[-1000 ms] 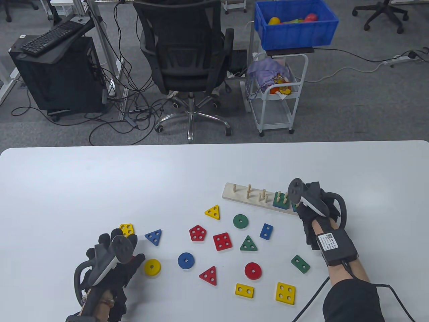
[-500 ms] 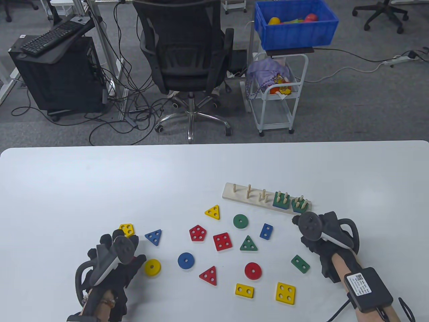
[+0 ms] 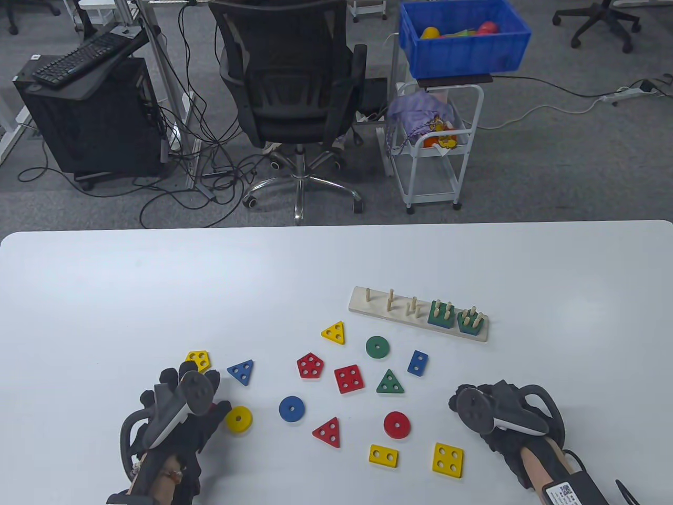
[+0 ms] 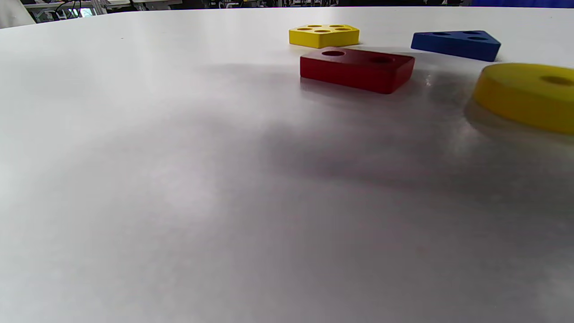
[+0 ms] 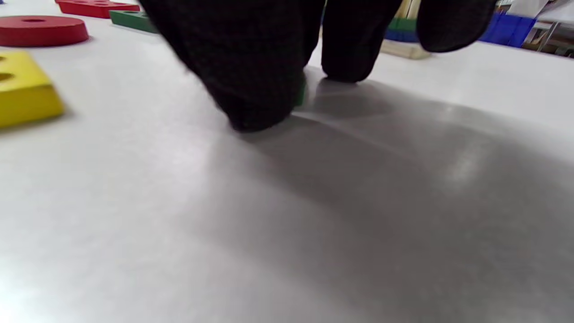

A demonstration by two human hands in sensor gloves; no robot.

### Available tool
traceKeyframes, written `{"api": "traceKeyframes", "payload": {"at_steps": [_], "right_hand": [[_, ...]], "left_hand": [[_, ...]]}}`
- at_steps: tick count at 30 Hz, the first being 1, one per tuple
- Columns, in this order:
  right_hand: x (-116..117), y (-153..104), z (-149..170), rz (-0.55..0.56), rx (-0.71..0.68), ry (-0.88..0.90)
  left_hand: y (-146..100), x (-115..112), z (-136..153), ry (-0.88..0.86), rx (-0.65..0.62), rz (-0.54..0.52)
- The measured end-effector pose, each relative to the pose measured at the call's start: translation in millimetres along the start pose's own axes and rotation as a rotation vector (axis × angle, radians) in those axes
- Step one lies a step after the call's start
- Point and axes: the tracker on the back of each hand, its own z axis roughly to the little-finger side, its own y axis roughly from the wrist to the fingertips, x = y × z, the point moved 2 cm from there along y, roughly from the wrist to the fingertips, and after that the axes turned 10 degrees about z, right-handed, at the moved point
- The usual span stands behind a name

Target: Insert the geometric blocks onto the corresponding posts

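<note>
the right hand point(image 3: 491, 418) pinched the green rectangle block point(image 5: 299, 93) flat on the table; lifting it level would suit the two-post spot. the left hand point(image 3: 179, 407) rested relaxed by the yellow disc point(image 3: 239, 419)

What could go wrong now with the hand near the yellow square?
The right hand hides most of the green block under its fingers, so a pinch could slip. Its wrist is close to the yellow square and might nudge it. The left hand could bump the yellow disc.
</note>
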Motion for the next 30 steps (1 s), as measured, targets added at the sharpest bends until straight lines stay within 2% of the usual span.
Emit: {"api": "traceKeyframes", "payload": {"at_steps": [8, 19, 25, 30], "right_hand": [[-3, 1, -3, 0.064, -0.003, -0.002], [-4, 5, 2, 0.128, -0.014, 0.114], [-34, 29, 3, 0.205, -0.012, 0.181], [-64, 70, -4, 0.230, -0.019, 0.166]], "left_hand": [[0, 0, 0, -0.008, -0.003, -0.003], [1, 0, 1, -0.016, -0.007, -0.010], [1, 0, 1, -0.017, -0.008, -0.009], [1, 0, 2, -0.022, -0.003, -0.012]]}}
